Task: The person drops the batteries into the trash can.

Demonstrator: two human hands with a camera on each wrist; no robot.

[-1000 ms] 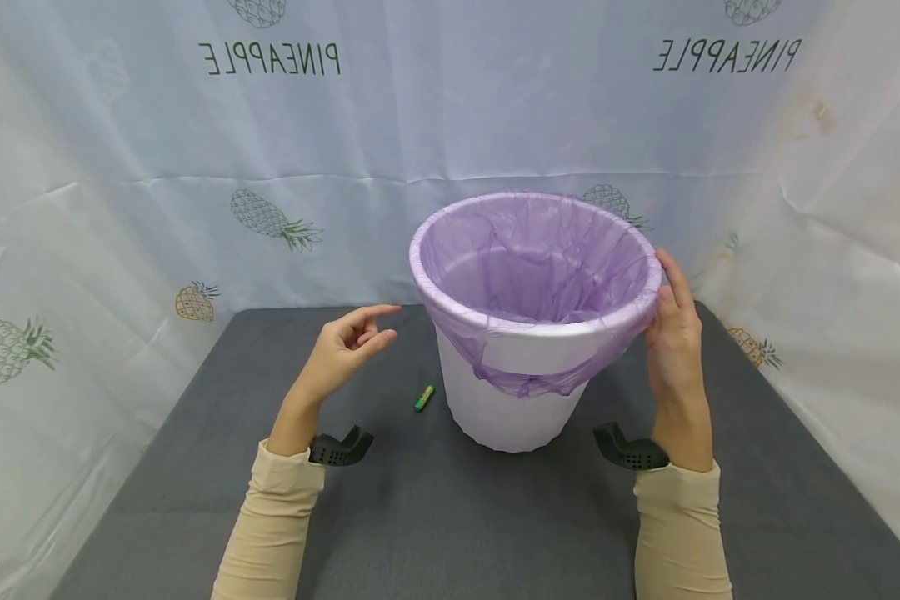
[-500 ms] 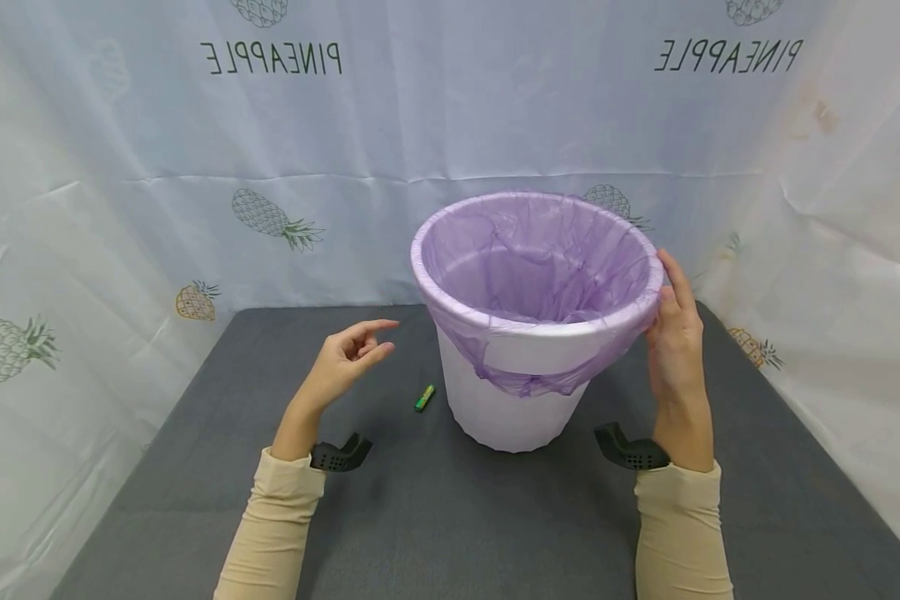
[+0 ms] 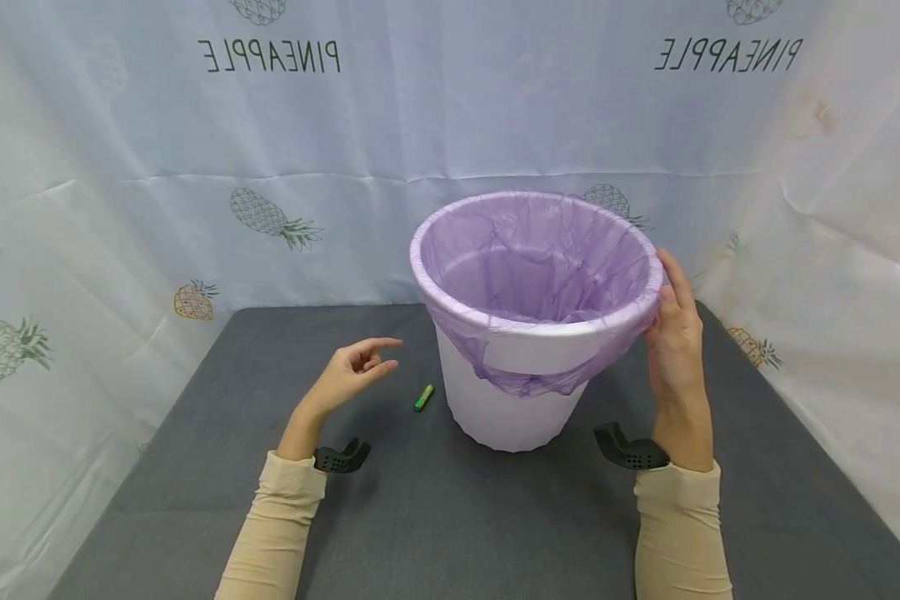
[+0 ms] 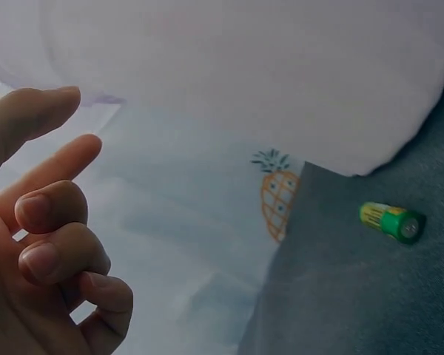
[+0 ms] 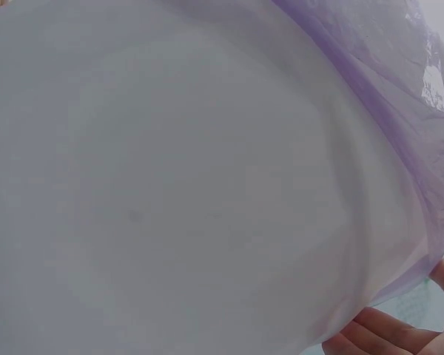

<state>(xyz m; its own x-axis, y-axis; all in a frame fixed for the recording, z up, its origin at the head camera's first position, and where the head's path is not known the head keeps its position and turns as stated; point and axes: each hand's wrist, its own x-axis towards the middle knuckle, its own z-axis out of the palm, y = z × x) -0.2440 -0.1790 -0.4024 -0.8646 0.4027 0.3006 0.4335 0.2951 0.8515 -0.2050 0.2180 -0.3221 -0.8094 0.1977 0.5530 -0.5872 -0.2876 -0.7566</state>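
A white bin (image 3: 506,421) stands on the dark table, its purple bag (image 3: 532,279) folded over the rim. My right hand (image 3: 673,333) rests against the bin's right side at the rim, fingers fairly straight; in the right wrist view the thumb and some fingertips touch the bag and bin edge. Left of the bin, my left hand (image 3: 351,372) is in the air, holding nothing. Its index finger and thumb reach out with a gap between them, and the other fingers bend loosely. A small green and yellow battery (image 3: 423,397) lies between that hand and the bin.
The dark cloth-covered table (image 3: 450,525) ends at a white curtain (image 3: 375,125) printed with pineapples behind the bin. More of this curtain hangs at both sides. A black camera mount sits on each wrist.
My left hand has lowered and come nearer the front, toward the battery's level, with its thumb and index finger still apart. The right hand, bin and battery have not moved.
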